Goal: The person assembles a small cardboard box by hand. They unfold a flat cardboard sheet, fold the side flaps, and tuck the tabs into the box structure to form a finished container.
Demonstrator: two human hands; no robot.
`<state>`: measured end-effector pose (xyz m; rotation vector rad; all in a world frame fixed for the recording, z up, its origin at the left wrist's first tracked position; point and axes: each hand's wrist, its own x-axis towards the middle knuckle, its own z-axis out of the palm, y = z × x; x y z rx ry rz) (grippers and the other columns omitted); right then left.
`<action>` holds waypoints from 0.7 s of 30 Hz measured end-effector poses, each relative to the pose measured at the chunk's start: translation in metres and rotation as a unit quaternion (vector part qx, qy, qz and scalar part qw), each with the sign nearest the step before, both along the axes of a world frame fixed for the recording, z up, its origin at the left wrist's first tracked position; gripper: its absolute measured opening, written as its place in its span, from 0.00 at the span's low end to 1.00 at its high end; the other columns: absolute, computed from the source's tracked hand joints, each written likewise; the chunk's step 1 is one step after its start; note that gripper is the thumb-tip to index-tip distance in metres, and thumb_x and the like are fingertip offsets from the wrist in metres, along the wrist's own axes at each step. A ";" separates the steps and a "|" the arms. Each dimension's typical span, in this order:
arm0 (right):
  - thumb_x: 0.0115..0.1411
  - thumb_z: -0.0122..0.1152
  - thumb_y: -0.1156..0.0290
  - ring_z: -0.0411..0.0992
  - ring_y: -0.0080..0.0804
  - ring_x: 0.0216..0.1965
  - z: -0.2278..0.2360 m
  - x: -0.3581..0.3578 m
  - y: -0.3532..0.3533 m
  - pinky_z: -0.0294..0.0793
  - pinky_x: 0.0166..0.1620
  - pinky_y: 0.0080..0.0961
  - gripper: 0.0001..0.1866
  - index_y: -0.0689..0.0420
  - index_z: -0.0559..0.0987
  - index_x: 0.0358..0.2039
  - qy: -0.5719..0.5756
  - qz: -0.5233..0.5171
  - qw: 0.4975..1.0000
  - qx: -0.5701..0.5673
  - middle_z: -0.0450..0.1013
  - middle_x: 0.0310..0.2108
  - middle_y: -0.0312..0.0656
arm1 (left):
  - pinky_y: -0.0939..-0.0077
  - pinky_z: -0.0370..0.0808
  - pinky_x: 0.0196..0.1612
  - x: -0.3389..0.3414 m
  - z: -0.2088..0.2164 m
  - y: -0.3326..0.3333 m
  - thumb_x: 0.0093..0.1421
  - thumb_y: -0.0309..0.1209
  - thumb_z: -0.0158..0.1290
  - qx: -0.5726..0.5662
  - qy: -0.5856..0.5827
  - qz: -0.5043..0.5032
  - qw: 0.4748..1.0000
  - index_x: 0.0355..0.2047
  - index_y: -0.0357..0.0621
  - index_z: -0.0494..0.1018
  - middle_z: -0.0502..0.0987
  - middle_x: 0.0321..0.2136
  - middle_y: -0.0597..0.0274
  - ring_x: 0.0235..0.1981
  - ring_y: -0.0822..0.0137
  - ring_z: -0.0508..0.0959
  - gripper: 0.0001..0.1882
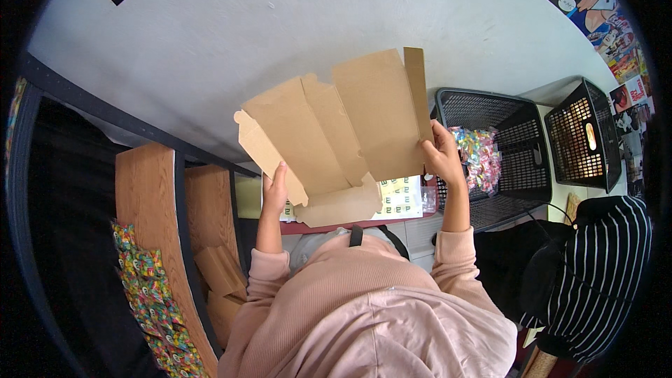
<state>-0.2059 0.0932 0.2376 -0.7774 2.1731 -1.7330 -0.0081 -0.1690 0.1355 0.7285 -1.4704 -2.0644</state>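
Observation:
A flat, unfolded cardboard box is held up in front of me, brown, with creased panels, flaps and cut tabs. At its left flap, my left hand grips the edge with the thumb on the near face. On the other side, my right hand pinches the right edge beside a narrow upright flap. A rounded flap hangs at the bottom of the cardboard. Behind it, partly covered, lies a sheet of printed labels on the table. The fingers behind the cardboard are hidden.
To the right stands a black plastic crate holding colourful wrapped sweets. Beyond it is a second black basket. Wooden shelves at left carry sweet packets and folded cardboard. Striped black cloth is at right.

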 end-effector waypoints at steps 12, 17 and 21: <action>0.61 0.26 0.48 0.60 0.30 0.49 -0.017 0.064 -0.033 0.56 0.52 0.27 0.30 0.60 0.60 0.51 -0.161 -0.063 0.947 -0.272 0.62 0.48 0.41 | 0.76 0.61 0.43 0.000 0.040 -0.004 0.61 0.43 0.35 -0.163 0.066 0.035 0.984 0.42 0.36 0.62 0.64 0.39 0.60 0.40 0.72 0.64 0.21; 0.61 0.39 0.59 0.62 0.23 0.40 0.007 0.057 -0.034 0.60 0.44 0.20 0.18 0.61 0.64 0.42 -0.073 -0.009 0.971 -0.226 0.64 0.37 0.37 | 0.82 0.65 0.32 0.009 0.073 0.007 0.60 0.34 0.43 -0.234 0.002 0.006 0.972 0.35 0.36 0.67 0.70 0.27 0.67 0.28 0.77 0.66 0.12; 0.58 0.45 0.65 0.61 0.27 0.41 0.029 0.051 -0.040 0.59 0.45 0.22 0.16 0.62 0.63 0.43 0.063 -0.100 0.985 -0.122 0.63 0.36 0.42 | 0.82 0.65 0.34 0.000 0.079 0.028 0.60 0.34 0.42 -0.186 0.066 0.054 0.979 0.35 0.37 0.68 0.71 0.29 0.67 0.30 0.78 0.67 0.12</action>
